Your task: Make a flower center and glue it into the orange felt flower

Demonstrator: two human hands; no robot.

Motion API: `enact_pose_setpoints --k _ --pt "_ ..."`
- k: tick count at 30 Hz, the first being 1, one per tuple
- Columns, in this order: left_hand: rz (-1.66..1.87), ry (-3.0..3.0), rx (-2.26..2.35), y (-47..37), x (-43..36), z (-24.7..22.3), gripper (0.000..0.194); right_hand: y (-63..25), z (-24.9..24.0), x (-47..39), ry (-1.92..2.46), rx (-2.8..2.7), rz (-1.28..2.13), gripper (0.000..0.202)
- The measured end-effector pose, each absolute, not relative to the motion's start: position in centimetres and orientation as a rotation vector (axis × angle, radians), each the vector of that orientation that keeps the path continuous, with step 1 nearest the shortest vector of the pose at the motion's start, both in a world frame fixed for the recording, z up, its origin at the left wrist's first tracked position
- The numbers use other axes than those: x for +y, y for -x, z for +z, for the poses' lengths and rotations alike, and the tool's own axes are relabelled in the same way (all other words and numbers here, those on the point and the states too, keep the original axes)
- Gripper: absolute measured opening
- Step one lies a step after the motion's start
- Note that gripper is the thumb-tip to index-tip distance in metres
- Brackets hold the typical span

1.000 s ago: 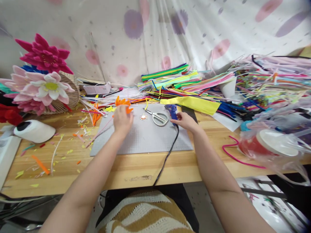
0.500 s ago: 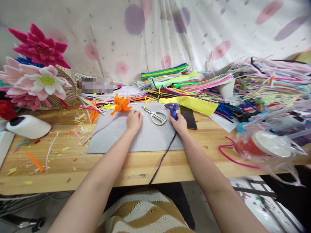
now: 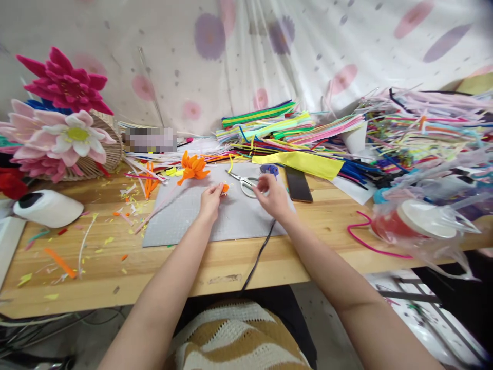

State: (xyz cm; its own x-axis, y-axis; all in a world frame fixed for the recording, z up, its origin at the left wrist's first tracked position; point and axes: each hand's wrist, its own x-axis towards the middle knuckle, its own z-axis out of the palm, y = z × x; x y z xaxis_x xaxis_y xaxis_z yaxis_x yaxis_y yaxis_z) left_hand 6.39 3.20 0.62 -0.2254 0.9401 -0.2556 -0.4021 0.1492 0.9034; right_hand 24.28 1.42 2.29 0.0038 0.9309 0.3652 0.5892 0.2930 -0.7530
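My left hand [image 3: 211, 203] is closed in a pinch on a small orange fuzzy pipe-cleaner piece [image 3: 225, 189] above the grey cutting mat. Empty, with thumb and fingers apart, my right hand [image 3: 272, 195] hovers over the mat's right side. Just behind it lies a blue glue gun [image 3: 269, 168], its grip hidden by the hand. Scissors with pale handles [image 3: 246, 181] lie between my hands, partly covered by my right fingers. An orange pipe-cleaner flower [image 3: 193, 167] with a pale pink stem rests at the mat's left.
A phone [image 3: 299, 185] lies right of the cutting mat [image 3: 181, 226]. Bundles of pipe cleaners [image 3: 265, 123] fill the back. Finished flowers [image 3: 73, 128] and a white thread cone [image 3: 50, 208] stand left. At right is a bagged red cup [image 3: 419, 221]. A black cord [image 3: 259, 257] crosses the front edge.
My right hand has let go of the glue gun and moved left. The gun now lies on its side. My left hand has turned, showing the orange piece in its fingertips.
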Motion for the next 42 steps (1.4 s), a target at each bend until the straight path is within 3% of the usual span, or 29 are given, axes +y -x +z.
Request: enact_pose_setpoints --k 4,6,10,17,26,35,42 --pt "1.411 -0.616 1.173 -7.0 2.5 1.0 0.013 -19.4 1.4 2.3 1.211 -1.321 1.188 0.053" --pt "1.398 -0.630 1.157 -7.0 2.3 1.2 0.013 -17.9 1.0 2.8 1.135 -1.208 1.355 0.055" --pt "1.354 -0.659 1.115 -6.3 2.1 1.1 0.020 -16.8 0.5 3.5 1.109 -1.108 1.350 0.053" --pt "1.383 -0.792 1.244 -5.5 2.7 0.8 0.009 -17.1 0.4 3.8 1.077 -1.097 1.386 0.056" --pt "1.426 -0.851 1.338 -6.0 3.2 0.2 0.012 -17.1 -0.1 4.3 1.072 -1.030 1.395 0.056" --pt "1.378 -0.805 1.161 -5.4 3.1 0.2 0.031 -16.8 -0.6 4.6 1.033 -0.946 1.395 0.057" --pt "1.372 -0.819 1.179 -5.2 2.9 0.1 0.034 -16.6 -0.9 4.4 0.964 -0.936 1.428 0.056"
